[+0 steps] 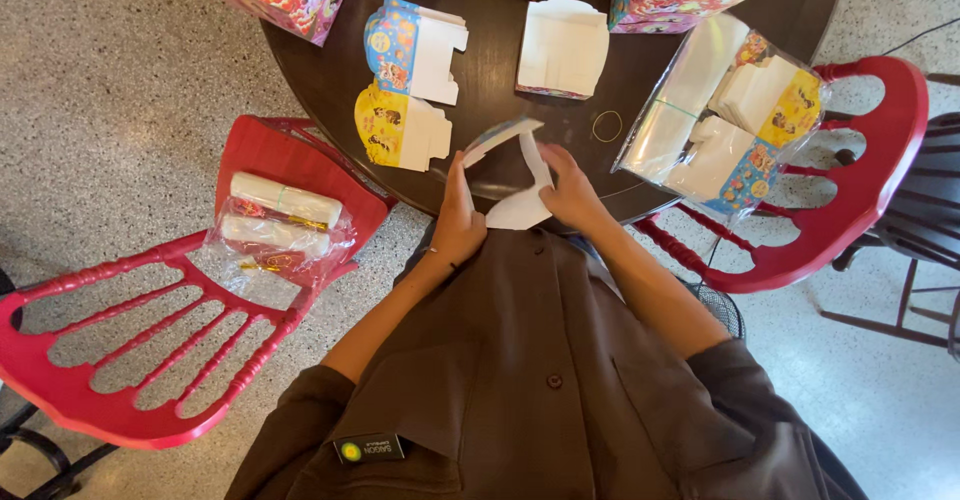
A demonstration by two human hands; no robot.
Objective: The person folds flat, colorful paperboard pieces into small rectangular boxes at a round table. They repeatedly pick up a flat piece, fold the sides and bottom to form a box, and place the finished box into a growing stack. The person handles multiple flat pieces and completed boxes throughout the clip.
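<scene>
So going left to right: two red chairs, glossy with slatted backs, one on each side of a dark round worktop (500, 40). The left chair (150, 350) has one clear crinkly plastic bag (275, 235) on its seat with two white rolled bundles inside. The right chair (870, 190) has another clear plastic bag (720, 110) leaning over from the worktop edge, stuffed with flat white and colourful card blanks, can't count those properly.

On the worktop itself I count two flat die-cut card blanks on the left, a blue one (410, 50) above a yellow one (400, 130), both printed in bright cartoon colours with white undersides. Right of those is one folded white box (562, 50), squarish, lying flat. One thin rubber band (606, 125) sits just beside it as a loop. Along the far edge there are at least four built-up colourful boxes, all cut off by the frame.

Near edge of the worktop, in the middle: the half-folded card box (515, 175), white inside, blue print outside. The left hand (457, 222) has its grip pinched onto the left flap, thumb up against it. The right hand (570, 192) has its fingers pressed onto the right side, bending the card.
</scene>
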